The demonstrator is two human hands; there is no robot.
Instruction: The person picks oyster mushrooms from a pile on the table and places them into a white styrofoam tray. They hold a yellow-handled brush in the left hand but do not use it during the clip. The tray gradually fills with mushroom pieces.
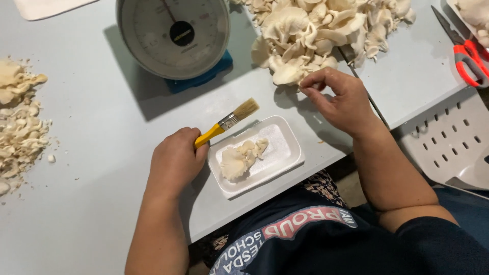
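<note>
A pale grey table (91, 203) is filling the view, with a white perforated crate (448, 142) sitting off its right edge. At the far side a large heap of oyster mushrooms (321, 30) is lying loose, still unsorted, beside a round dial scale (173, 35) on a blue base. A pile of trimmings (18, 122) is gathering at the left edge. Near the person, a white foam tray (282, 153) is holding only one small mushroom cluster (242, 157), so the filling is looking barely begun. The left hand (175, 163) is gripping a yellow-handled brush (226, 122), fingers wrapped tight round the handle, bristles pointing away above the tray. The right hand (341, 99) is reaching to the heap's near edge, fingertips pinching at a mushroom there. Red-handled scissors (468, 58) are lying unused at the far right.
</note>
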